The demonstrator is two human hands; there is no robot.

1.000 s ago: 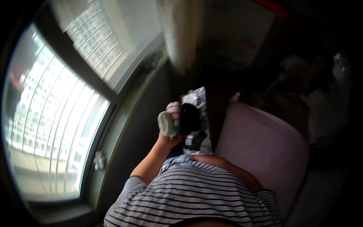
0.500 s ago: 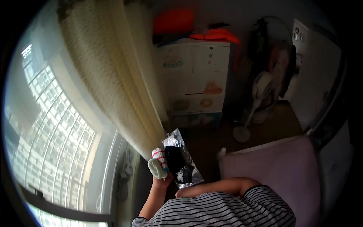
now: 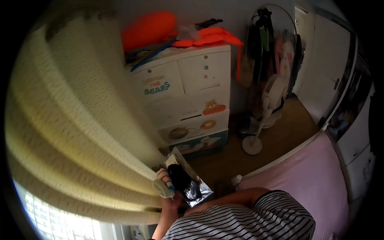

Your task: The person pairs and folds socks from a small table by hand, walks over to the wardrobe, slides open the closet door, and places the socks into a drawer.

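At the lower middle, my left hand [image 3: 171,202] is closed around the lower end of a bundle of socks: a striped sock [image 3: 165,177] in white, red and blue, and a pale grey-green sock [image 3: 162,189]. Right beside them, touching, is a clear and silvery plastic packet [image 3: 203,191] with a black folded cloth item [image 3: 180,179] inside, tilted with its top to the upper left. My right hand [image 3: 193,210] lies at the packet's lower end. Its fingers are hidden, so their grip on the packet does not show.
A cream curtain [image 3: 80,112] hangs close on the left. Ahead stands a white drawer cabinet [image 3: 192,92] with orange items [image 3: 150,30] on top. A white standing fan [image 3: 272,94] and a clothes rack [image 3: 262,44] are behind. A pink-covered bed [image 3: 300,176] lies at right.
The view has turned left and brightened, so the curtain fills more of the left side and the window less. The socks and packet have stayed together, slightly lower in view.
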